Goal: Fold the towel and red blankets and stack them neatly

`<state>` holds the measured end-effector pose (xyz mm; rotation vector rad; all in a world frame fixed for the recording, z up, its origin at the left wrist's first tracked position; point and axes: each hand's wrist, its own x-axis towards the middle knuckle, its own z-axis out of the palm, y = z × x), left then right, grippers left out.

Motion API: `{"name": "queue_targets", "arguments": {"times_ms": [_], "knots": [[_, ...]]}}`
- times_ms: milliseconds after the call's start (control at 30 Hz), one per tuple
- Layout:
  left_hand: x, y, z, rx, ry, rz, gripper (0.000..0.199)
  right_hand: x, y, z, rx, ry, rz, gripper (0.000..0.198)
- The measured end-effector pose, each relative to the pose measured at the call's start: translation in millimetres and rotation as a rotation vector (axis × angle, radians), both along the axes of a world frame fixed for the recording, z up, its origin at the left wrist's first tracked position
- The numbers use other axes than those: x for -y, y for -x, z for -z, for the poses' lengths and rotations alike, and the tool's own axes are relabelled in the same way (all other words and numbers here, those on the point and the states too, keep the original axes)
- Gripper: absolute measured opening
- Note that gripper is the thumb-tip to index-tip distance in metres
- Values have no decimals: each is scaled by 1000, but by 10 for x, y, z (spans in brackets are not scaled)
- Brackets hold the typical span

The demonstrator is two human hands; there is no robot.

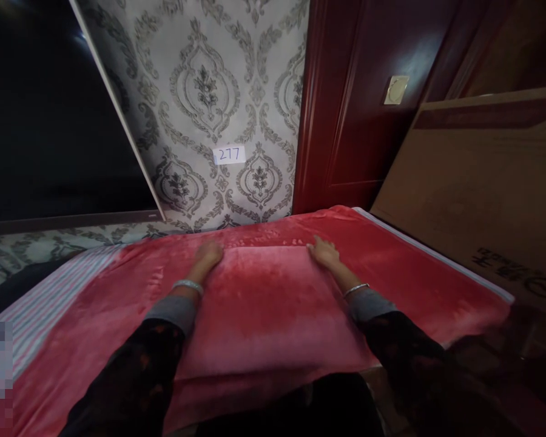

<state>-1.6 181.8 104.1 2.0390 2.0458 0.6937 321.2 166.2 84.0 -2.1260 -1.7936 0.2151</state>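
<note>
Both hands work the far corners of the folded red cloth [273, 303], which lies mid-cover, reaching toward the red cover's [414, 267] near edge! Left hand [210, 252] blurs, right hand [325, 252] extends a finger; grip, I can't tell. Smoothing or folding, apparently; next calls for even, matched corners.

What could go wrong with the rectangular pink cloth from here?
The rectangular pink cloth lies on a similar red cloth, so the hands might catch both layers. The left hand and right hand are at its far corners; uneven pulling could skew it. The bracelets, left and right, might snag the fabric.
</note>
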Motion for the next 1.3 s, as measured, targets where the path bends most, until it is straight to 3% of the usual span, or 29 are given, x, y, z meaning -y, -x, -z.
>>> {"name": "queue_targets", "arguments": {"times_ms": [67,133,233,367,733,867,1000,1133,1300], "knots": [[30,-253,-30,-64,-30,79,43,27,239,-87,22,-11,-89,53],[88,-482,58,-139,-57,182,46,103,497,-45,45,-28,-221,49],[195,-648,323,-334,-22,306,56,234,754,198,113,-57,-322,50],[244,-619,561,-436,42,327,62,272,789,489,171,-127,-325,51],[249,-627,523,-399,35,309,60,250,778,506,198,-133,-315,49],[256,-517,416,-382,1,291,58,240,685,465,206,-123,-320,49],[259,-138,335,-402,29,123,58,217,425,442,235,-79,-196,49],[279,217,421,-319,165,14,63,210,232,502,170,-16,-72,53],[318,242,538,-321,123,-1,61,219,245,561,109,-39,-37,53]]}}
